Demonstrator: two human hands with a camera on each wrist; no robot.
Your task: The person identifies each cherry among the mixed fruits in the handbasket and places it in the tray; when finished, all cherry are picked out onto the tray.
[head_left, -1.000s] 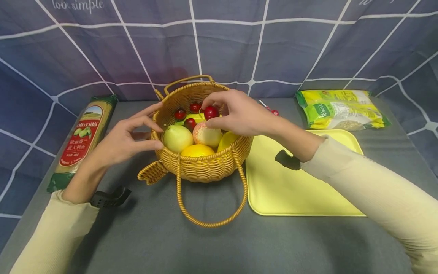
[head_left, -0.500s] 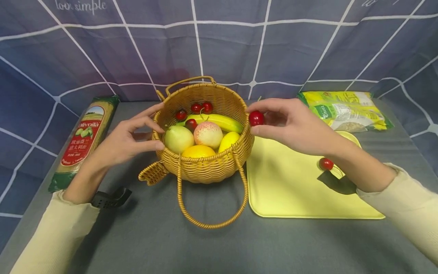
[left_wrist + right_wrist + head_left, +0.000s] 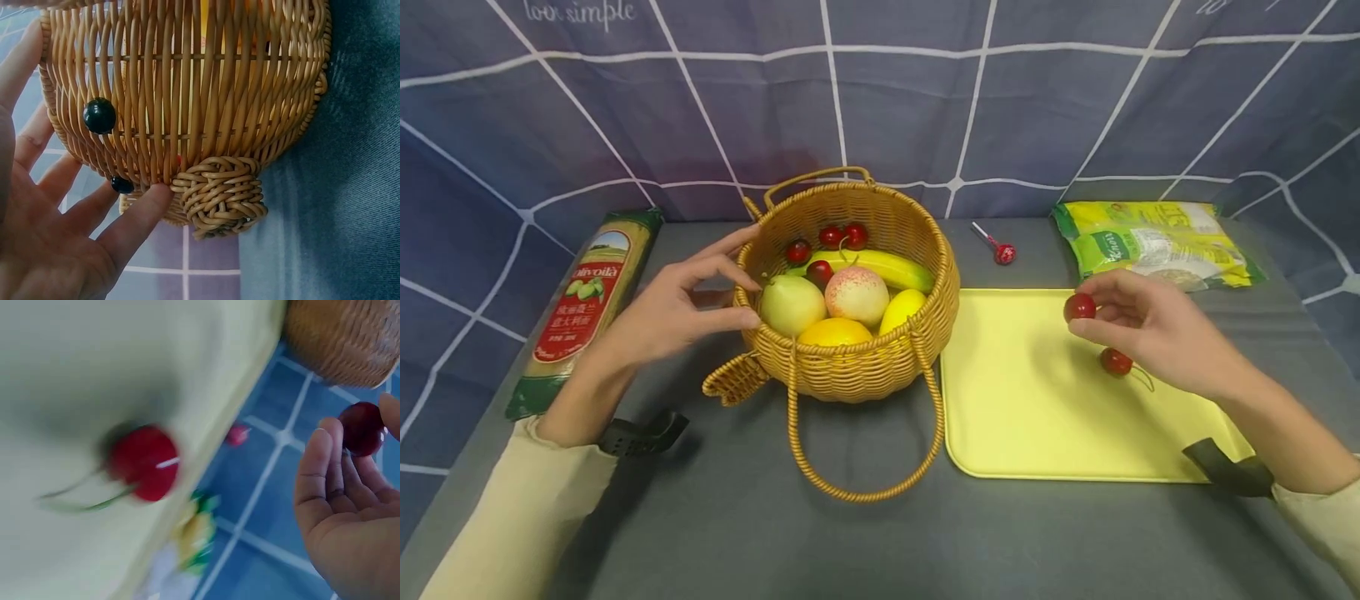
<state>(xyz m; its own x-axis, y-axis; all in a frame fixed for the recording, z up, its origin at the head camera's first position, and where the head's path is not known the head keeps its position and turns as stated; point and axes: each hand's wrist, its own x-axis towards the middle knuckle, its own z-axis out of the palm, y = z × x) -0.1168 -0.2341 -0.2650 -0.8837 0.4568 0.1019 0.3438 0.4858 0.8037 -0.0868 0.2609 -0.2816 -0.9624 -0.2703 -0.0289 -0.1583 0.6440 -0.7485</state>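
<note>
A wicker basket (image 3: 850, 371) stands in the middle of the head view, filled with toy-like fruit. My left hand (image 3: 673, 312) touches its left side with fingers fairly straight; in the left wrist view the thumb lies on the wicker (image 3: 187, 94) near a woven knob (image 3: 222, 194). Over the yellow tray (image 3: 1022, 425), my right hand (image 3: 1165, 337) pinches a dark red cherry (image 3: 1079, 307) between thumb and fingers. Another cherry (image 3: 1116, 362), with a green stem, lies on the tray just below that hand; the right wrist view shows both the held cherry (image 3: 362, 428) and the tray cherry (image 3: 144, 464).
Inside the basket are a pear (image 3: 792, 305), a peach (image 3: 856, 295), a banana (image 3: 891, 268), lemons and several cherries. A lollipop (image 3: 1003, 252) lies behind the tray. Packaged pasta (image 3: 583, 308) lies left, a yellow-green bag (image 3: 1150, 246) back right. A basket handle (image 3: 865, 496) hangs forward.
My right hand has lifted the cherry out of the basket and carried it rightward over the tray. The tray cherry and lollipop have come into view. My left hand stays at the basket.
</note>
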